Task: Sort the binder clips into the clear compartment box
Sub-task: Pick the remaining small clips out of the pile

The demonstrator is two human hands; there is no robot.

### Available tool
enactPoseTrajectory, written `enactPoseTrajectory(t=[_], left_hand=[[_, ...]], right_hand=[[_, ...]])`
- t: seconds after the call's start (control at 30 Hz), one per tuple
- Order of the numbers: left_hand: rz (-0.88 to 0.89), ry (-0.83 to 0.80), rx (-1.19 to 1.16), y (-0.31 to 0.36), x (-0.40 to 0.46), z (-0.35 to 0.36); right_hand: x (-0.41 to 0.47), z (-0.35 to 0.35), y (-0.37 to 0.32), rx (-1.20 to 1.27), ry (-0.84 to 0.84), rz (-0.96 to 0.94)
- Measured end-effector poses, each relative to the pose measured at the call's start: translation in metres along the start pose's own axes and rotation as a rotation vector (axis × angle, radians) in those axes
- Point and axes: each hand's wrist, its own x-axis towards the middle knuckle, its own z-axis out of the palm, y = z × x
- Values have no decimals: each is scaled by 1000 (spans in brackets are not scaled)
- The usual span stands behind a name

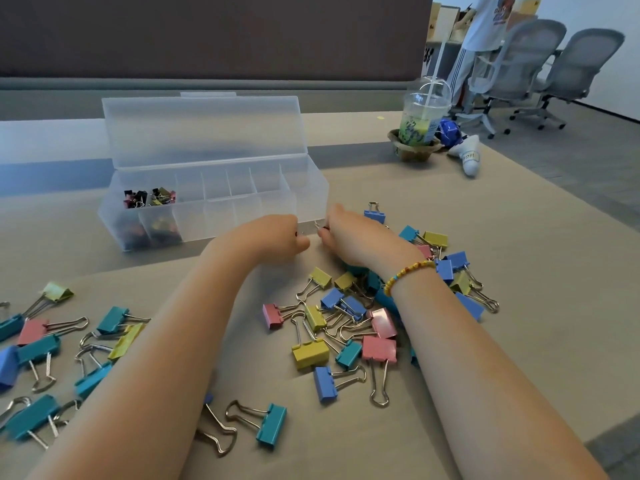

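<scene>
Left hand [277, 237]: curled, nothing seen held.
Right hand [349, 237]: a wire handle is pinched, clip hidden.
Binder clips [332, 327]: scattered mid-tabletop and near left edge.
Compartment box [214, 202]: lid raised, far-left side of tabletop.

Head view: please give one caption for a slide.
Both hands meet before the open clear box, coloured binder clips scattered around.

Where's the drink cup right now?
Head view: the drink cup stands far right on the table, behind the clear compartment box, beside a blue wrapper.

Coloured binder clips [341, 327] lie scattered before the open clear box [214, 199].
</scene>
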Motion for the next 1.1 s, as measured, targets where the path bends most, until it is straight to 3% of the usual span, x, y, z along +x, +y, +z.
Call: enactPoseTrajectory(t=[0.13, 0.2, 0.3, 0.47, 0.6, 0.83, 1.0, 1.1], left_hand=[[-5, 72, -653, 3, 2, -18], [4, 50, -998, 3, -1, -30], [13, -53, -1372, 1, -7, -39], [-63, -116, -1692, 4, -9, -31], [-121, -62, -1681, 3, -14, -27], [-155, 92, -1886, -30, -38, -37], [-179, 228, -2054, -68, -58, -47], [-208, 317, -2036, -92, -68, -53]], right_hand=[[-12, -21, 6, 808, 25, -89], [-16, -32, 15, 1242, -83, -156], [-21, -35, 22, 1532, -211, -217], [-17, -26, 15, 1667, -157, -78], [-15, -27, 14, 1657, -49, 60], [-11, -19, -14, 1975, -113, 149], [-5, -19, -73, 1982, -189, 108], [4, -19, -110, 1959, -240, 80]])
